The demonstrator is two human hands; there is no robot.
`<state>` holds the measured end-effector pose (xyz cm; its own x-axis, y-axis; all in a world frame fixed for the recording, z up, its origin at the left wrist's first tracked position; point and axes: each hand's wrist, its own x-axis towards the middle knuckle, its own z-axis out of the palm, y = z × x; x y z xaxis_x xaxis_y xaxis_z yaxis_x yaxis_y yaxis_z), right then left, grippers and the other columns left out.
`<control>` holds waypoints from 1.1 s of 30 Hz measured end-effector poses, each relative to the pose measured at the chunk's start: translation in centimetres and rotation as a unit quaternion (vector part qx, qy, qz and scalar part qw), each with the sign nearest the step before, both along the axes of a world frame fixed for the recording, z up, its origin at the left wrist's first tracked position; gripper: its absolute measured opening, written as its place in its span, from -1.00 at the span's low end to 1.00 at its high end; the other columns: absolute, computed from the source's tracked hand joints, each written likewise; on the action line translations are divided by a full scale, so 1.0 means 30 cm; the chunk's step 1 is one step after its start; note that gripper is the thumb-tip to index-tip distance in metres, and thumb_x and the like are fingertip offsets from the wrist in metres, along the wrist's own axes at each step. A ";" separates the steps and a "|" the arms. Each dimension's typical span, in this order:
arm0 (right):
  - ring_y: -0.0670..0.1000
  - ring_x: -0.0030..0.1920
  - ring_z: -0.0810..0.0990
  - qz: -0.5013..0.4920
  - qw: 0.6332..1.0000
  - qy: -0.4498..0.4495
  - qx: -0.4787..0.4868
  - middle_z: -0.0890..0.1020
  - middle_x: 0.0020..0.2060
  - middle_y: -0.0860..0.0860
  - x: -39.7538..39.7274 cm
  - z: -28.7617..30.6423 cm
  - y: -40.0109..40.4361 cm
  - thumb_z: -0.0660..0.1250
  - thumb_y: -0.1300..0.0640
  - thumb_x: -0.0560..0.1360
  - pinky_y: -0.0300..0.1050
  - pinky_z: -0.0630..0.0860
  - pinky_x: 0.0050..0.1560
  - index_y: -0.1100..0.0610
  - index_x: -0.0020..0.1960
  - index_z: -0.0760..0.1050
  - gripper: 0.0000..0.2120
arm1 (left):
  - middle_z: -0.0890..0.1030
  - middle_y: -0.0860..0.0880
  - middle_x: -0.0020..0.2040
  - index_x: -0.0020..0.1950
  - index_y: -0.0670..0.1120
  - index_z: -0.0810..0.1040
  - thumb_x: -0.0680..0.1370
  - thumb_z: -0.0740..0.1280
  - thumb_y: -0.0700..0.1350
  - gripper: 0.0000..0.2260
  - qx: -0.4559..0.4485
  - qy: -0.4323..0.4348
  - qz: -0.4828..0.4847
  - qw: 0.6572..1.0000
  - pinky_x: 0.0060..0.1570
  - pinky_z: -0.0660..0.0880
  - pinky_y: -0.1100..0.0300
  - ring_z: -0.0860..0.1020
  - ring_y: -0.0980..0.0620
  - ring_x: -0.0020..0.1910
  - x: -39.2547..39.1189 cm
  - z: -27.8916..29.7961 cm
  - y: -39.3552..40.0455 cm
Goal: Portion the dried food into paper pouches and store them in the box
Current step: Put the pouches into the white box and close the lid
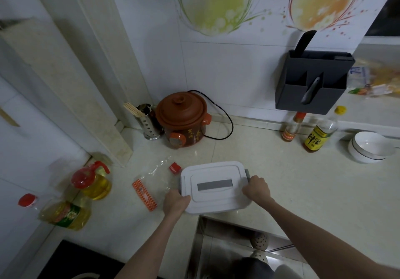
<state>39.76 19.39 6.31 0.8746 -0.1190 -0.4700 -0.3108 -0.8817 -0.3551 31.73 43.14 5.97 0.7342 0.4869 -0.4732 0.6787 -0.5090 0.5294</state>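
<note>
Over at right of centre, the yellow label of the dark sauce bottle (316, 138) is showing large black Chinese characters that look like 料酒. Near the middle of the frame, the brown clay cooker (184, 121) is carrying gold characters on its front, too blurred to read. The small red packet (175, 168) and the oil bottle (65, 213) at lower left are showing print too small to make out.
</note>
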 end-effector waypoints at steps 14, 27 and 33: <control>0.05 -0.27 0.51 0.041 0.998 -0.026 -0.038 0.59 -0.20 0.08 -0.023 -0.003 0.020 0.23 0.20 0.48 -0.17 0.43 -0.30 0.22 0.03 0.55 -0.80 | 0.68 -0.07 -0.10 0.00 -0.12 0.66 0.49 0.36 -0.08 -0.83 0.082 -0.011 -0.064 0.995 -0.28 0.52 0.19 0.61 -0.02 -0.18 -0.002 -0.013 0.007; 0.25 -0.11 0.64 0.007 0.994 0.035 0.105 0.56 0.05 0.24 -0.105 0.006 -0.036 0.20 0.22 0.48 0.02 0.64 -0.26 0.32 0.19 0.40 -0.69 | 0.61 -0.11 0.17 0.41 -0.03 0.41 0.58 0.30 -0.11 -0.61 -0.027 -0.074 -0.038 0.996 -0.09 0.62 -0.11 0.59 -0.17 0.05 -0.079 -0.041 -0.020; 0.26 -0.11 0.64 -0.040 0.989 0.036 0.138 0.56 0.06 0.24 -0.205 0.009 -0.166 0.20 0.25 0.47 -0.04 0.63 -0.39 0.33 0.15 0.41 -0.72 | 0.62 -0.12 0.19 0.36 -0.11 0.48 0.58 0.30 -0.10 -0.65 -0.026 -0.055 -0.083 0.995 0.05 0.51 0.09 0.58 -0.14 0.14 -0.095 -0.032 -0.107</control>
<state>33.62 14.42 6.58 0.8311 -0.0449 -0.5544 -0.4085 -0.7256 -0.5537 28.88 39.93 5.00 0.8508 0.3318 -0.4075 0.5247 -0.5793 0.6238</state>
